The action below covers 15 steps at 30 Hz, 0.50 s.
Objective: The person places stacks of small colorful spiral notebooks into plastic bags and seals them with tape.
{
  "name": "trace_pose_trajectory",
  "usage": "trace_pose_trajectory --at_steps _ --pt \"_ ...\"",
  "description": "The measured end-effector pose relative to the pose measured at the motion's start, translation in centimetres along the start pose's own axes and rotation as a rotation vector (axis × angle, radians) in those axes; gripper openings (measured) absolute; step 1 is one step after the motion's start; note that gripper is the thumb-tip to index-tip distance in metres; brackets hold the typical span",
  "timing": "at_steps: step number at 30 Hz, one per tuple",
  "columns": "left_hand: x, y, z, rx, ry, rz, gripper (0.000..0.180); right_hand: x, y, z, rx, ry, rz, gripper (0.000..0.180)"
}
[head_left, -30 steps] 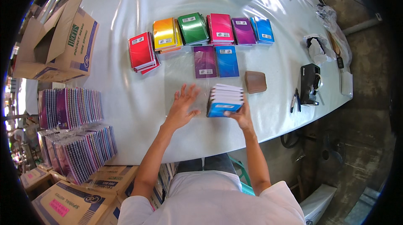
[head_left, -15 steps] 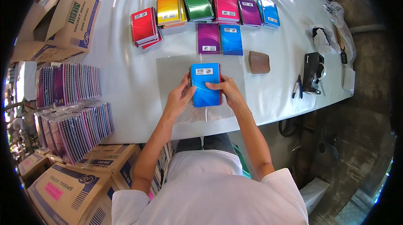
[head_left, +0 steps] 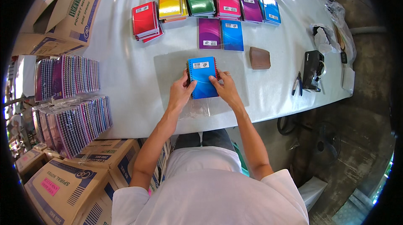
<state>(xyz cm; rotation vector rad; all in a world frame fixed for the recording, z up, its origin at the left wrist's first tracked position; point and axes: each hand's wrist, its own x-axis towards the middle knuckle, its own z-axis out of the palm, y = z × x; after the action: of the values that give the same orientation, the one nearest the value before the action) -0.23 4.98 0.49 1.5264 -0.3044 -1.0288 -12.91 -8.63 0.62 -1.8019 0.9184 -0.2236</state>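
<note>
The stack [head_left: 203,77] of small notebooks, blue cover uppermost, lies squarely between the two hands, over the sheet [head_left: 168,67] of clear plastic spread on the desk [head_left: 130,99]. Its long axis runs away from the body, nearly straight, with the far end leaning slightly to the person's left.

Neither hand is nearer than the other: both touch it. The left hand [head_left: 180,93] pinches the left long side, thumb at the near part of that edge and fingers against the side. The right hand [head_left: 227,88] grips from the opposite long side, its thumb pressed on the blue cover and its fingers around the edge, mostly hidden. (A red coil shows along that right side, a dark one along the left.) Whether the stack rests on the sheet or is held just above it, I cannot tell.

The sheet reaches out past the stack on every side. Just beyond its far edge, a purple notebook [head_left: 209,34] and a blue notebook [head_left: 232,35] lie side by side, their long axes also pointing away from the person. The brown block [head_left: 260,58] sits off to the right, beyond the right hand and clear of it.
</note>
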Motion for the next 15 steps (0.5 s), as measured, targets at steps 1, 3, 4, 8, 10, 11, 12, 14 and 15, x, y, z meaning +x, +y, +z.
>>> trace_pose_trajectory --at_steps 1,3,4,8,10,11,12,14,15 --pt "-0.1 -0.1 0.0 -0.012 0.012 0.009 0.053 -0.1 0.1 -0.1 0.023 -0.003 0.007 0.049" --pt "-0.8 -0.9 -0.3 0.24 0.104 0.206 0.052 -0.6 0.4 -0.4 0.069 -0.007 0.022 0.048" --pt "-1.4 -1.8 -0.9 0.506 0.188 0.399 0.052 -0.8 0.6 -0.5 0.077 -0.004 0.018 0.047" --pt "-1.5 -4.5 -4.3 1.207 0.023 0.733 0.057 -1.5 0.3 -0.5 0.093 -0.009 0.046 0.046" --pt "-0.5 -3.6 -4.9 1.133 -0.057 0.738 0.06 -2.1 0.2 -0.3 0.103 0.016 0.059 0.046" --pt "-0.2 -3.2 -5.1 1.096 -0.096 0.739 0.062 -2.2 0.4 0.0 0.115 0.044 0.049 0.045" --pt "-0.3 -2.8 -4.9 1.11 -0.034 0.758 0.06 -2.4 0.8 0.2 0.126 0.078 0.044 0.044" --pt "-0.8 -2.1 -4.1 1.134 0.091 0.795 0.058 -2.6 2.4 0.3 0.308 0.093 0.054 0.042" --pt "-1.5 -1.7 -3.5 0.922 0.065 0.623 0.056 -2.8 3.0 0.6 0.403 0.095 0.062 0.041"
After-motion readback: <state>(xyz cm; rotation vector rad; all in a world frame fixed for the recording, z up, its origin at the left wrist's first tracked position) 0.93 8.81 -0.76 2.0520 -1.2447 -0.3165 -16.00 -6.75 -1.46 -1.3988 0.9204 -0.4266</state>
